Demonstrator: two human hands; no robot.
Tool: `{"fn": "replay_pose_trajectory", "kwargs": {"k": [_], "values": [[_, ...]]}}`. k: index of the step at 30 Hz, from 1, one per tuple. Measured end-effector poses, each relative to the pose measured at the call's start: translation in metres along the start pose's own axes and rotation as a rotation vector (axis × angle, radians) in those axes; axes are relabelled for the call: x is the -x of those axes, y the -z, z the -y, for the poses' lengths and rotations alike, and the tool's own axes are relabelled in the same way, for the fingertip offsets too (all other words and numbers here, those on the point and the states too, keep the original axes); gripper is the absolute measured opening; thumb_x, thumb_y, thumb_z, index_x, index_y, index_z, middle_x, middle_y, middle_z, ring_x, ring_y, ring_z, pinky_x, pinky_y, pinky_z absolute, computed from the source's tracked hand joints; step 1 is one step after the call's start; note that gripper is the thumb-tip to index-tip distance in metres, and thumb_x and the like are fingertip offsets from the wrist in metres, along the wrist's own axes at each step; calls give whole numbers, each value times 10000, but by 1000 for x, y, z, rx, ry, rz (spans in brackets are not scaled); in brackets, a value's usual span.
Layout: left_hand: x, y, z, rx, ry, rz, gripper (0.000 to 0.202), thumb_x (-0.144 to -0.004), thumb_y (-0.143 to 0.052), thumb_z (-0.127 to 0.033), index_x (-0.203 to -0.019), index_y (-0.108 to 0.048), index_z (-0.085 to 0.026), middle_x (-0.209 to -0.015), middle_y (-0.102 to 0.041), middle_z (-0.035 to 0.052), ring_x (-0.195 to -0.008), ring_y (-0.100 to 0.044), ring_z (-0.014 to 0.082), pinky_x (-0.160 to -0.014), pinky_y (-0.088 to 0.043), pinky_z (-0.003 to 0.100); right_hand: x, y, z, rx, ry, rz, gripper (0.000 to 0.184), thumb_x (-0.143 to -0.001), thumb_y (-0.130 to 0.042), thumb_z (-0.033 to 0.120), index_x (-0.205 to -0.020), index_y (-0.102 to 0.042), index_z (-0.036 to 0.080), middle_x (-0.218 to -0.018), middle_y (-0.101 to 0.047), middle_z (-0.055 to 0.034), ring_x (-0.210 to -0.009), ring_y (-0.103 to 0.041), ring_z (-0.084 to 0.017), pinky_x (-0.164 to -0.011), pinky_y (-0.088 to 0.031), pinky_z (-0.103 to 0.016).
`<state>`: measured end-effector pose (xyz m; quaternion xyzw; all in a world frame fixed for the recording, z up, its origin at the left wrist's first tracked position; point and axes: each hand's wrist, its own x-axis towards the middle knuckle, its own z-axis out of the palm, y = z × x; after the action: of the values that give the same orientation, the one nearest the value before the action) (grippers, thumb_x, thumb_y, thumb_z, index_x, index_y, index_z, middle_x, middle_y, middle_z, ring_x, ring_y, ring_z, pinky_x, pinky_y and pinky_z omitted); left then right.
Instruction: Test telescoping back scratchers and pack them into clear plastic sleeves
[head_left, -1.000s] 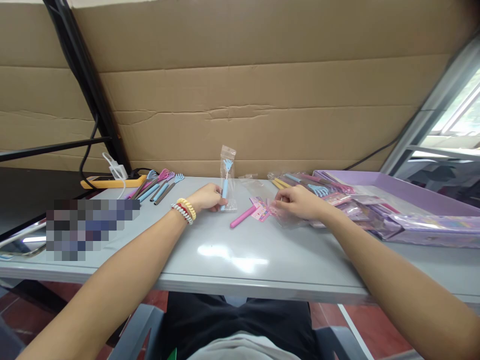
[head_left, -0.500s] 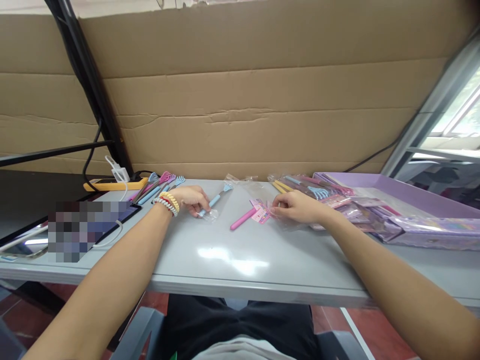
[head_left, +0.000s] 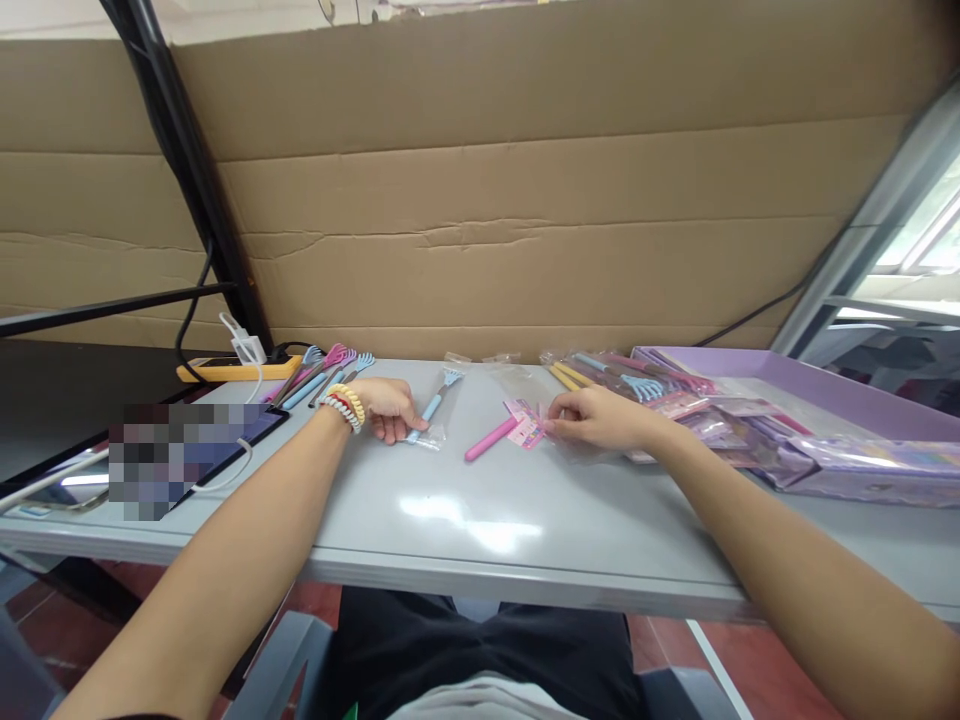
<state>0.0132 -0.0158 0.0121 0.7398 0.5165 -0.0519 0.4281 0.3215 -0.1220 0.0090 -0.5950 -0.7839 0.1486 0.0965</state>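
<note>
A blue back scratcher (head_left: 433,408) lies in a clear plastic bag (head_left: 442,432), its claw end pointing away from me. At the handle end, my left hand (head_left: 391,410) has curled fingers, with finger and thumb on the bag and handle. My right hand (head_left: 589,418) pinches the edge of a pink printed card (head_left: 526,425). Under that card lies a pink rod-like handle (head_left: 489,441); its other end is hidden by the card and hand. Another clear bag (head_left: 514,375) rests flat behind the card.
Several loose back scratchers (head_left: 319,378) lie at the back left, near a yellow device (head_left: 225,370) and a tablet (head_left: 255,425). At right are bagged back scratchers (head_left: 637,385) and a purple box (head_left: 862,470). A cardboard wall (head_left: 480,240) stands behind the table.
My left hand has shifted slightly down and left along the bag, leaving more of the blue handle uncovered. My right hand keeps its pinch. The whole view has shifted slightly.
</note>
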Motion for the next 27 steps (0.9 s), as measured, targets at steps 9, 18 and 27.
{"fn": "replay_pose_trajectory", "kwargs": {"k": [9, 18, 27], "values": [[-2, -15, -11, 58, -43, -57, 388, -542, -755, -479, -535, -585, -130, -568, -618, 107, -476, -582, 175, -416, -435, 248, 1, -1, -3, -33, -1, 28, 324, -833, -537, 466, -881, -635, 162, -780, -606, -36, -671, -557, -143, -547, -370, -206], [-3, -29, -26, -307, -128, -329, 462, -611, -649, -607, -663, -607, -150, -607, -596, 79, -550, -564, 207, -516, -423, 295, 0, -1, -3, 16, 11, 31, 303, -850, -519, 455, -912, -634, 182, -777, -605, -15, -662, -553, -129, -557, -368, -201], [-16, -24, -12, -432, -524, -262, 585, -792, -499, -548, -1276, -512, -219, -1480, -278, 92, -1341, -271, 262, -1094, -184, 332, 0, -1, -2, 38, 19, 32, 307, -854, -515, 460, -916, -635, 184, -798, -608, -18, -691, -561, -137, -569, -364, -203]]}}
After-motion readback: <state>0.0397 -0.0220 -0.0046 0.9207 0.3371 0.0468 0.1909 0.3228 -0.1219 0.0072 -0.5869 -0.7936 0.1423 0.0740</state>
